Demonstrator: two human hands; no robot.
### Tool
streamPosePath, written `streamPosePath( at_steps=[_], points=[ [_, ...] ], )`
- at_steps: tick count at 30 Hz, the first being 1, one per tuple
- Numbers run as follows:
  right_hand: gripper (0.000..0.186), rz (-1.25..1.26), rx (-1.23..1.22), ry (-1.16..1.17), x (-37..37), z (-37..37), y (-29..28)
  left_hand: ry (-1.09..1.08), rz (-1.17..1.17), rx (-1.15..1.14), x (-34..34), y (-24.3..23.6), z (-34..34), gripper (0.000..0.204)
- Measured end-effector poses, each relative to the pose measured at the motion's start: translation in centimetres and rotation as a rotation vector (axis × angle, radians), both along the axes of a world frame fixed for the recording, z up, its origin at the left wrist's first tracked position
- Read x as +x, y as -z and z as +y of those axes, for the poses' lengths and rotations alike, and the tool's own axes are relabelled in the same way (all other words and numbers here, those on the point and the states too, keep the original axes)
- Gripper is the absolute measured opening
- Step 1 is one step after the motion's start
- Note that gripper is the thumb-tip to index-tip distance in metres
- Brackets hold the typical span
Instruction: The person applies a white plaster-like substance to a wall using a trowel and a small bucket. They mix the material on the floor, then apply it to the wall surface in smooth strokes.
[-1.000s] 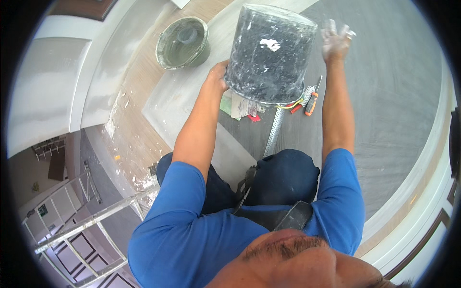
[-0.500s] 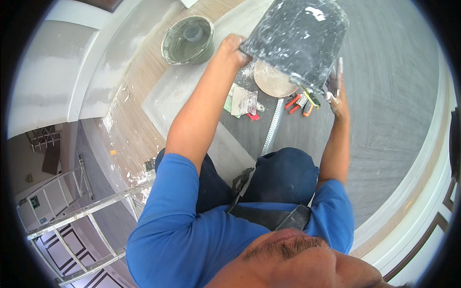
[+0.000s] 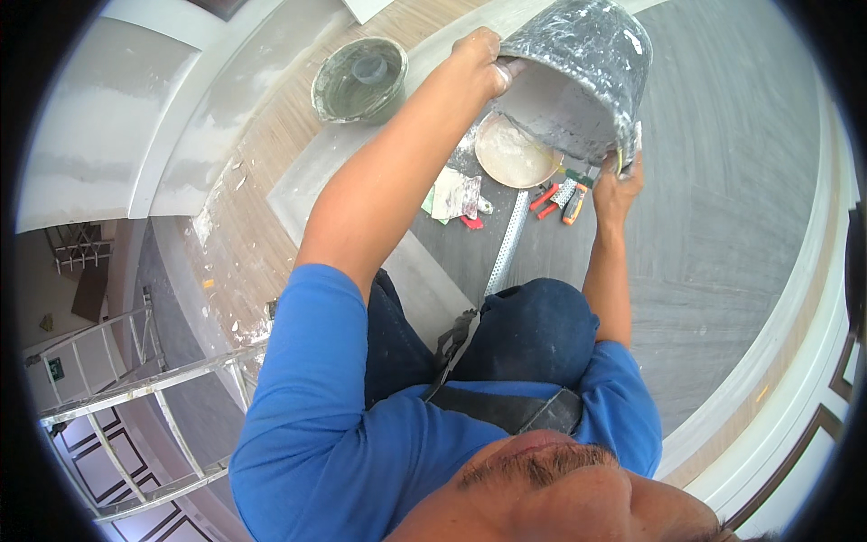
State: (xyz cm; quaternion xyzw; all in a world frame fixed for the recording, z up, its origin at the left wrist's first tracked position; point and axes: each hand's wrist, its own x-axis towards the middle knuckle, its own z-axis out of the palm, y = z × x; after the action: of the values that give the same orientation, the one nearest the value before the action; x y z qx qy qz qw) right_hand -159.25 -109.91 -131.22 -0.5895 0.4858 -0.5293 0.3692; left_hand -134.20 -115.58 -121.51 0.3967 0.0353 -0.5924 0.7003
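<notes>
A dark bucket (image 3: 601, 41), splashed with white, is tipped on its side above the floor with its pale-coated mouth facing me. My left hand (image 3: 488, 61) is closed on the left of its rim. At the lower right of the same rim, my right hand (image 3: 619, 185) is closed on the edge, some fingers hidden behind the bucket. Just below the mouth lies a round, shallow tan dish (image 3: 488, 172) with white powder in it, partly covered by the bucket.
A grey-green bucket (image 3: 327, 107) holding a small cup stands at the left. Near my knee lie a perforated metal strip (image 3: 508, 242), red-handled snips (image 3: 545, 200), an orange-handled knife (image 3: 573, 206) and whitish scraps (image 3: 459, 193). A ladder (image 3: 153, 394) is at lower left.
The bucket has turned so that its inside shows, where before mostly its outer wall did. My right hand has gone from fingers stretched along its side to closed on the rim.
</notes>
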Motion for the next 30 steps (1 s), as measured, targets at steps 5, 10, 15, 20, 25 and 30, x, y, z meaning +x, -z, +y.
streamPosePath(
  at_steps=[5, 10, 15, 20, 25, 30],
  points=[
    [0.039, 0.071, -0.104, 0.187, -1.2, -2.3, 0.1, 0.275, -0.025, -0.168, 2.0, 1.9, -1.0, 0.052],
    [0.038, -0.393, 0.058, 0.189, -2.0, -4.4, -0.2, 0.230, -0.384, 0.052, 5.9, 1.9, 1.5, 0.063],
    [0.041, -0.624, 0.246, 0.199, -2.5, -4.8, 0.7, 0.186, -0.503, 0.275, 6.9, 2.6, 6.3, 0.055],
    [0.043, -0.730, 0.355, 0.164, -2.4, -5.2, 1.6, 0.310, -0.486, 0.322, 9.5, 5.6, 9.4, 0.045],
    [0.046, -0.772, 0.595, 0.184, -1.5, -5.4, 1.8, 0.343, -0.478, 0.351, 12.1, 8.4, 13.3, 0.049],
    [0.045, -0.736, 0.493, 0.185, -0.6, -3.7, 3.4, 0.306, -0.439, 0.368, 13.3, 9.7, 15.3, 0.065]
  ],
)
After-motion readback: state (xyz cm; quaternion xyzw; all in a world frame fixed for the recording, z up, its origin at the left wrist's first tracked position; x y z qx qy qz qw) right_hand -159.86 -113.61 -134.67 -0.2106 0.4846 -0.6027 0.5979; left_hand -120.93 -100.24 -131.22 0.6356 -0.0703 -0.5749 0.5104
